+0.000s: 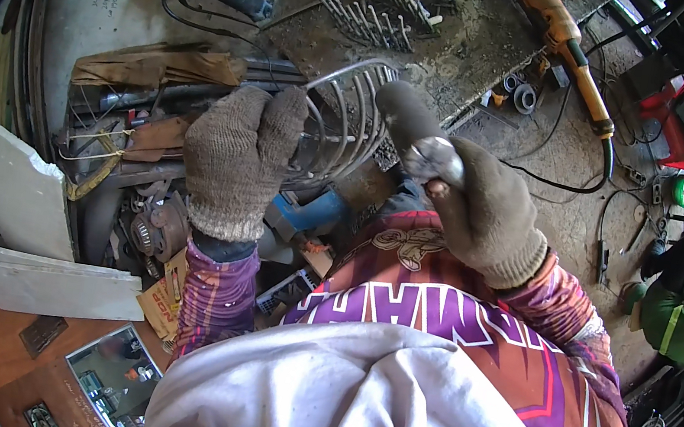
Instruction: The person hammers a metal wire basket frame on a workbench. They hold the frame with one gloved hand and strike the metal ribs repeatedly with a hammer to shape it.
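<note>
White boards: at far left of the rod frame, I see some pale boards [18,185]; one leans upright with a broken upper edge, the others lie low beside it.
Brown cloth: a folded, dirty cloth [157,67] lies to the left of the frame, over the metal bars.
Left hand: it wears a knitted brown glove [232,159] and is closed at the left edge of the frame, holding it; the fingertips are hidden from me.
Rod frame: this curved rod frame [346,122], made of bent ribs, is between the two hands, in front of the person.
Blue thing: just below the frame, a blue object [313,211] is partly covered; its kind I cannot tell.
Metal table: above the frame is a dark, stained table [459,64], with a row of thin rods [367,23] standing on it.
Hammer-like tool: its thick dark cylinder [406,116] overlaps the frame's right edge in my sight; whether they touch, I cannot tell.
Right hand: right of the frame, this gloved hand [491,213] is closed around the tool, near its shiny, battered end.
Power tool: an orange tool [553,20] with a black cord lies farther up, right of the frame.
</note>
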A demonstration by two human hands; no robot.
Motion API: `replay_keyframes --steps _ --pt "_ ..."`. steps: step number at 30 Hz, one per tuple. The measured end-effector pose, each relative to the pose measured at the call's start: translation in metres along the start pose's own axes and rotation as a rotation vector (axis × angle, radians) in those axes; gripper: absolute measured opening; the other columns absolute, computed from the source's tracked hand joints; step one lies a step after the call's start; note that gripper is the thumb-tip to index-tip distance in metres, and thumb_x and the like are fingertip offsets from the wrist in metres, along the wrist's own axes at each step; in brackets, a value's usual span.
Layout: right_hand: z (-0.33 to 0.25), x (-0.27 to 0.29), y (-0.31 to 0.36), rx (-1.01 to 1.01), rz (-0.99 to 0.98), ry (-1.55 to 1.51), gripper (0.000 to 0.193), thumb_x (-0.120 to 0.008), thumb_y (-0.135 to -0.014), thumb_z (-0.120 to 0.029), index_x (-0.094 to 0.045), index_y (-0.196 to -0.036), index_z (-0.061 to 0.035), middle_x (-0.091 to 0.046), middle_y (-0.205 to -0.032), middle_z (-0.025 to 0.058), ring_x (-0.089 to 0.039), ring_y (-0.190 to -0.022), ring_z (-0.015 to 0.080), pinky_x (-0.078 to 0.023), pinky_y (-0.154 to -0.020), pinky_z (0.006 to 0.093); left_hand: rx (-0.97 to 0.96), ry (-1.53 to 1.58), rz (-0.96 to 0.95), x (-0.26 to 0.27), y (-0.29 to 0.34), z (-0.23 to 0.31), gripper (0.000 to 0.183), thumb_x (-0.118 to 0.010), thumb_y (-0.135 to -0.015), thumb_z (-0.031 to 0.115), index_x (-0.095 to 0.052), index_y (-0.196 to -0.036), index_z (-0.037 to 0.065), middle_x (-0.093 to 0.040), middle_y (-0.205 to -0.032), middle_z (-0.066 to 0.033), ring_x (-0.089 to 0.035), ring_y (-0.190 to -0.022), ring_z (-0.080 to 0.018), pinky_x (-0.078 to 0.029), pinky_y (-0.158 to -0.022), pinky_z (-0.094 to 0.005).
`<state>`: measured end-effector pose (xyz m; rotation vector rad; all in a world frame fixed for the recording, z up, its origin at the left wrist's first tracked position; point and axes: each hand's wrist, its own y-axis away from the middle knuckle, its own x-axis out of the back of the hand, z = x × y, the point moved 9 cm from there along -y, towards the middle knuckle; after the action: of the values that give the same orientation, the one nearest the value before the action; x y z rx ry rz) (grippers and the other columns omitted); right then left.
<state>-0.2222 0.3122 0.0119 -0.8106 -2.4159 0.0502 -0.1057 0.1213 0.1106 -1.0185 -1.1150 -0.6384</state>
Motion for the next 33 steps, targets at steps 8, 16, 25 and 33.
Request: replay_keyframes --steps 8,16,25,33 --pt "0.021 -0.025 -0.009 -0.222 -0.243 0.076 0.041 -0.068 -0.093 -0.026 -0.058 -0.127 -0.0053 -0.069 -0.098 0.0228 -0.071 -0.084 0.0410 -0.057 -0.072 0.0473 0.067 0.018 0.001 0.002 -0.003 -0.001 0.040 -0.066 -0.099 0.038 -0.067 -0.081 0.003 -0.061 -0.070 -0.0177 -0.063 -0.063 -0.0367 -0.048 -0.059 -0.0446" --pt "0.050 0.002 -0.001 -0.323 0.048 -0.204 0.038 -0.060 -0.100 -0.030 -0.057 -0.127 -0.0029 -0.069 -0.089 0.0237 -0.072 -0.086 0.0403 -0.055 -0.074 0.0466 0.195 0.331 0.071 -0.022 0.009 -0.085 0.043 -0.065 -0.099 0.040 -0.068 -0.085 0.000 -0.065 -0.071 -0.0152 -0.064 -0.063 -0.0284 -0.047 -0.061 -0.0405" --pt "0.084 -0.011 0.020 -0.256 0.038 -0.269 0.038 -0.067 -0.097 -0.030 -0.059 -0.122 -0.0014 -0.068 -0.088 0.0225 -0.069 -0.081 0.0408 -0.052 -0.069 0.0440 0.325 0.504 0.070 -0.043 0.013 -0.128 0.039 -0.066 -0.099 0.039 -0.071 -0.095 0.001 -0.065 -0.075 -0.0018 -0.056 -0.066 -0.0117 -0.045 -0.061 -0.0317" --pt "0.088 -0.016 0.023 -0.216 -0.031 -0.144 0.042 -0.071 -0.094 -0.025 -0.058 -0.128 -0.0039 -0.070 -0.099 0.0221 -0.070 -0.093 0.0411 -0.054 -0.077 0.0442 0.407 0.606 -0.046 -0.070 0.012 -0.156 0.037 -0.065 -0.101 0.033 -0.070 -0.121 0.002 -0.072 -0.101 -0.0071 -0.065 -0.092 -0.0151 -0.051 -0.083 -0.0299"
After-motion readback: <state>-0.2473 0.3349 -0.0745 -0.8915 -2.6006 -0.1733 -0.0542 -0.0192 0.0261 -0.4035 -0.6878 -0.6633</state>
